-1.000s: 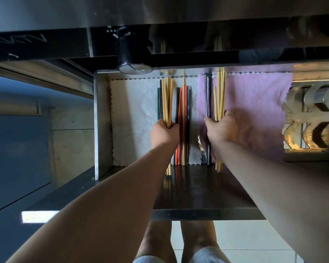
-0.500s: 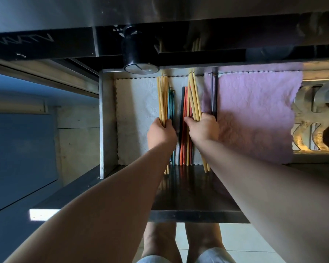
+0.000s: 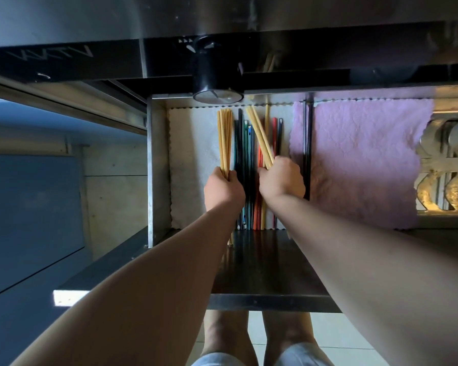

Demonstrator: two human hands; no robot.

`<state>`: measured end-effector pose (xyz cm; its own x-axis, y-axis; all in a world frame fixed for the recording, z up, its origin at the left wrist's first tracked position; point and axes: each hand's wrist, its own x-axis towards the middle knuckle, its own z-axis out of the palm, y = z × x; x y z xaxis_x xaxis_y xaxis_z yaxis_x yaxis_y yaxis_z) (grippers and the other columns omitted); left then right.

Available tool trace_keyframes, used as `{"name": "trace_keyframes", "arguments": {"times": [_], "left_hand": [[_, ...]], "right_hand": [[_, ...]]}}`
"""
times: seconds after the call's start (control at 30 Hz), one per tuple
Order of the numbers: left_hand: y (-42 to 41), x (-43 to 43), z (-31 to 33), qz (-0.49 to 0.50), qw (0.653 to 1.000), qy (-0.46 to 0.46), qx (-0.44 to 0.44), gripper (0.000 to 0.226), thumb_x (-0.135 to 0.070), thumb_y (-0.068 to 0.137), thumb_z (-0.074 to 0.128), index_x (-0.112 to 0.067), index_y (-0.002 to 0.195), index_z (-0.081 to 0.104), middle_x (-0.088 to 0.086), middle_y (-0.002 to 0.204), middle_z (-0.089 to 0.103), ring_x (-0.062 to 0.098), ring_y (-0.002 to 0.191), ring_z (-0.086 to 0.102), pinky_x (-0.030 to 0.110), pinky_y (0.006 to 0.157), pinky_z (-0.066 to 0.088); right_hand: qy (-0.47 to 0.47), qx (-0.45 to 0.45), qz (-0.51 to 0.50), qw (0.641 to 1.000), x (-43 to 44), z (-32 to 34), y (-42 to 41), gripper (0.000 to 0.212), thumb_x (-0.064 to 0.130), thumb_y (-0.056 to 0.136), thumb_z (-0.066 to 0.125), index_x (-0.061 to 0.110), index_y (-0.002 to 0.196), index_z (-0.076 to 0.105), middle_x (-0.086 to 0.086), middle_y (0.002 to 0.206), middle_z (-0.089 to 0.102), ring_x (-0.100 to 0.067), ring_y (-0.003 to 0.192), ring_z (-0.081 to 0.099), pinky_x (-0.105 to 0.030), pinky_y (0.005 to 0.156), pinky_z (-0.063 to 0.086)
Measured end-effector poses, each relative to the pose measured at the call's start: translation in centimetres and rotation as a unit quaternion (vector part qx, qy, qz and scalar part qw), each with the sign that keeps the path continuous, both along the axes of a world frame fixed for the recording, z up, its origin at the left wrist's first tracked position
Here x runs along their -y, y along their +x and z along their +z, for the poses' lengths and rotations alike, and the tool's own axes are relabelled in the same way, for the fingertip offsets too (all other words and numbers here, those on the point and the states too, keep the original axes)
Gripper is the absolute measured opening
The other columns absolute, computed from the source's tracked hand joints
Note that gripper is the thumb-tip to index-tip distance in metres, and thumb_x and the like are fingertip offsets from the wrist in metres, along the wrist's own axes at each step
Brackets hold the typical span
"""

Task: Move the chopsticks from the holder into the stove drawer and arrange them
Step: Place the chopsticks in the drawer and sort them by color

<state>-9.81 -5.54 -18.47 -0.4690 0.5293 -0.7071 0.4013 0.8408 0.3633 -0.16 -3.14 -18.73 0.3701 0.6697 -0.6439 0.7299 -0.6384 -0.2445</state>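
I have two bundles of plain yellow wooden chopsticks, one in each fist, both over the open steel stove drawer (image 3: 157, 167). My left hand (image 3: 224, 186) is curled tight round the left bundle (image 3: 224, 138), which points straight toward the back of the drawer; I make it out to be five or six sticks, though they sit too close together to count for sure. My right hand (image 3: 282, 180) grips the right bundle (image 3: 259, 140), three or four sticks, tilted so the far tips lean left.

Two cloths line the drawer floor: one white textured cloth (image 3: 191, 154) on the left and one pink textured cloth (image 3: 362, 159) on the right. Between my hands, on the white cloth, lies a row of loose coloured chopsticks (image 3: 249, 207) side by side, lengthwise: black, teal, blue, orange, yellow and red, at least seven, packed too closely for an exact count. A dark pair of chopsticks (image 3: 307, 143) lies along the left edge of the pink cloth, just beside my right hand. One round black stove knob (image 3: 217, 75) juts out above the back of the drawer.
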Motion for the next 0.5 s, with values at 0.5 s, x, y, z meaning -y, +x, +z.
{"name": "trace_keyframes", "arguments": {"times": [0.5], "left_hand": [[1.0,-0.3,-0.3,0.036,0.999,-0.001,0.015,0.019,-0.027,0.102,0.04,-0.012,0.093,0.047,0.013,0.109,0.06,0.028,0.088,0.058,0.033,0.067,0.04]], "right_hand": [[0.066,-0.113,-0.126,0.983,0.6,1.0,5.1,0.032,0.037,0.091,0.052,0.015,0.068,0.053,-0.012,0.069,0.064,-0.033,0.064,0.063,-0.037,0.055,0.053]]}}
